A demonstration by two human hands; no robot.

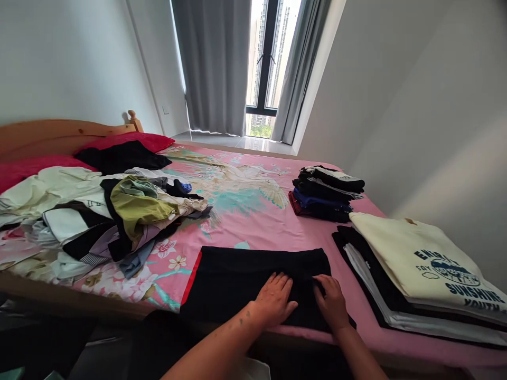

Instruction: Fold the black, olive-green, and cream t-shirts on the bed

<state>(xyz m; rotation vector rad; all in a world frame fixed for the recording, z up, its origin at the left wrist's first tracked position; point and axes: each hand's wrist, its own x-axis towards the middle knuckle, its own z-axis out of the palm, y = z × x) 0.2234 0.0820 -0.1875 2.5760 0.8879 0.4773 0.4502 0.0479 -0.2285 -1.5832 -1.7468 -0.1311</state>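
A black garment with a red strip along its left edge lies folded flat at the front of the bed. Its exact kind does not show. My left hand rests palm down on its middle, fingers stretched out. On the garment's right part, my right hand touches the cloth with bent fingers, thumb and forefinger apart. Just right of it is a stack of folded clothes, topped by a cream printed sweatshirt.
A loose heap of clothes covers the bed's left side, near red pillows and a wooden headboard. A smaller folded stack stands at the far right. The pink sheet lies between. Grey curtains flank a window.
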